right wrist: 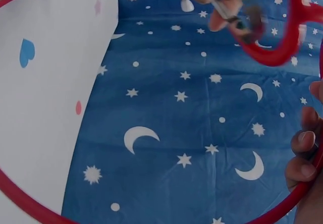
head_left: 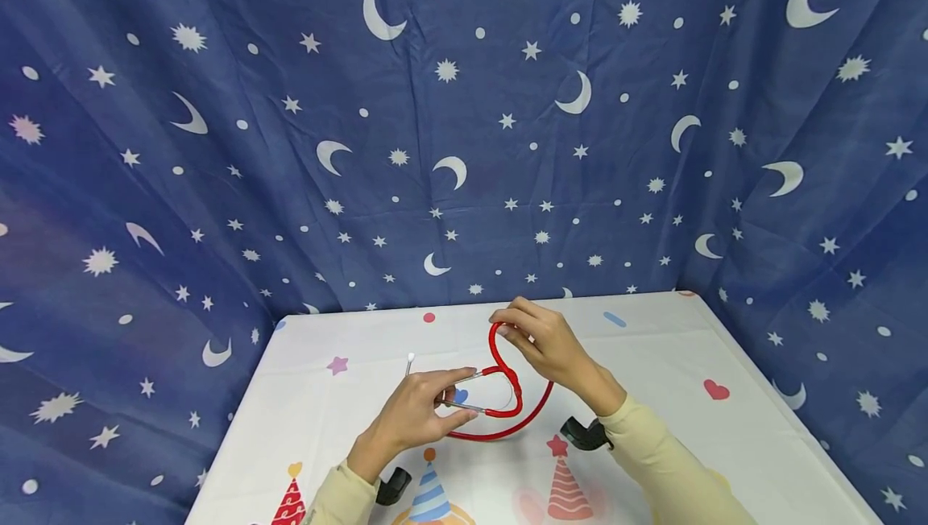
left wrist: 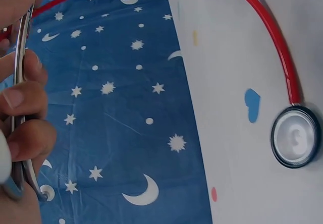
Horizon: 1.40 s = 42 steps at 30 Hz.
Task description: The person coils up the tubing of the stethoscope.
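The red-and-silver stethoscope (head_left: 515,382) is held partly above the white, printed worktop (head_left: 638,372), the left hand (head_left: 416,411) gripping its slim silver metal ear tubes (head_left: 464,407), the right hand (head_left: 553,348) pinching its flexible red tubing (head_left: 495,354). A hard lift on the right could drag the round, dark-rimmed silver chest piece (left wrist: 295,137) along; a slack left grip could let the ear tubes twist free
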Tool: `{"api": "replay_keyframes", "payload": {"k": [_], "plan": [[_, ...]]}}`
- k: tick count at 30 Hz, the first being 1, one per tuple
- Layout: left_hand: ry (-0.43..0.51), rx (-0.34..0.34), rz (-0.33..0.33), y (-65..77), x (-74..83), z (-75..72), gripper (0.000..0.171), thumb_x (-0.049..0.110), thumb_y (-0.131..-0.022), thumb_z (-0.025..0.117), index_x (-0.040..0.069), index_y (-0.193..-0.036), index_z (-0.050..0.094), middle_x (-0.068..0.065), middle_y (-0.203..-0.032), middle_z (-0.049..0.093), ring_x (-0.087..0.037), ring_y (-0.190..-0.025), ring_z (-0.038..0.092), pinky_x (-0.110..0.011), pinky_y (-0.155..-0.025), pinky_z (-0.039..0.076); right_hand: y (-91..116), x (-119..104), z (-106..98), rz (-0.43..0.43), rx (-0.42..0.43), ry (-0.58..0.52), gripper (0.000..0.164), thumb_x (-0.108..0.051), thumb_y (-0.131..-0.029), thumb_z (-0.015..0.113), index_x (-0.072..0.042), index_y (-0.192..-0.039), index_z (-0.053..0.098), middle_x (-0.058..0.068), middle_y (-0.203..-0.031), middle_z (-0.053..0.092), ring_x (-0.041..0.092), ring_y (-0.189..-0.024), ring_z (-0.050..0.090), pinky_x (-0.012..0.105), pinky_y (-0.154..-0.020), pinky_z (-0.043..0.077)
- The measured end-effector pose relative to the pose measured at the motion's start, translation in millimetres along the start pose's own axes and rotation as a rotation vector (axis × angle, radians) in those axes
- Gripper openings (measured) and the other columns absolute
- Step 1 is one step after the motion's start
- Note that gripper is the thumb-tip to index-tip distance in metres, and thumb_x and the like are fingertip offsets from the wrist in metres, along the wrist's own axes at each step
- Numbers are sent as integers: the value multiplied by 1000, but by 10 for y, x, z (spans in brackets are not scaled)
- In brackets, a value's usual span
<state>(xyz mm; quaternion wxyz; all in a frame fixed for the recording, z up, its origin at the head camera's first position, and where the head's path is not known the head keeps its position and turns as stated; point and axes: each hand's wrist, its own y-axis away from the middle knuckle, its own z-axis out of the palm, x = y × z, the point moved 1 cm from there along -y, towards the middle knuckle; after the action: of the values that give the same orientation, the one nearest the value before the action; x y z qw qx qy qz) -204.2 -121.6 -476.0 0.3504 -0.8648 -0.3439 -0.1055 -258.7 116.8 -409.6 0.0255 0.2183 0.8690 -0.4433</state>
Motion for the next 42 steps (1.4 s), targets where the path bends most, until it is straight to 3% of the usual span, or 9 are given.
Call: {"api": "replay_keyframes", "payload": {"k": [3, 8, 19, 24, 33, 39, 42], "plan": [[14, 33, 38, -23, 34, -4, 51, 37, -80, 82, 15, -123, 67, 7, -69, 59, -1, -57, 44, -5, -55, 33, -7, 5, 31, 0, -3, -2, 11, -18, -94, 65, -15, -104, 69, -6, -81, 58, 3, -64, 45, 11, -59, 39], [34, 74, 81, -61, 90, -20, 49, 35, -79, 82, 10, -119, 67, 8, -69, 58, -6, -54, 46, -4, -53, 30, 15, 41, 93, 17, -25, -19, 15, -26, -97, 60, -16, -101, 69, -8, -74, 56, 1, -62, 42, 11, -58, 37], [27, 118, 146, -119, 155, -39, 46, 33, -83, 79, 7, -118, 65, 8, -70, 58, 5, -60, 41, -4, -55, 34, 109, 60, 221, 122, -131, -87, 14, -15, -90, 69, -18, -103, 71, -8, -75, 62, -1, -63, 45, 14, -58, 43], [24, 144, 152, -122, 164, -41, 46, 30, -83, 79, 4, -117, 64, 5, -70, 59, 4, -58, 38, -4, -53, 30, 169, 63, 264, 167, -159, -90, 16, -13, -89, 69, -17, -105, 71, -7, -78, 65, 0, -65, 50, 17, -62, 49], [56, 226, 111, -139, 153, -30, 48, 23, -79, 83, 6, -120, 64, 2, -70, 57, 0, -55, 37, -5, -52, 29, 225, 49, 334, 233, -223, -14, 22, -9, -87, 72, -14, -109, 73, -3, -95, 75, 13, -85, 71, 30, -78, 59], [102, 297, 57, -159, 105, -7, 46, 20, -80, 82, 3, -119, 64, 3, -72, 57, -7, -53, 41, -6, -53, 31, 306, 31, 422, 288, -188, -46, 8, -14, -91, 67, -10, -95, 73, -3, -72, 68, 6, -65, 60, 21, -62, 52], [123, 312, 15, -161, 86, -2, 48, 17, -79, 82, 2, -120, 63, 3, -71, 56, -4, -54, 42, -8, -52, 33, 375, 33, 484, 310, -182, -66, 14, -18, -94, 65, -10, -102, 73, -5, -70, 65, 1, -63, 53, 18, -60, 48]]}}
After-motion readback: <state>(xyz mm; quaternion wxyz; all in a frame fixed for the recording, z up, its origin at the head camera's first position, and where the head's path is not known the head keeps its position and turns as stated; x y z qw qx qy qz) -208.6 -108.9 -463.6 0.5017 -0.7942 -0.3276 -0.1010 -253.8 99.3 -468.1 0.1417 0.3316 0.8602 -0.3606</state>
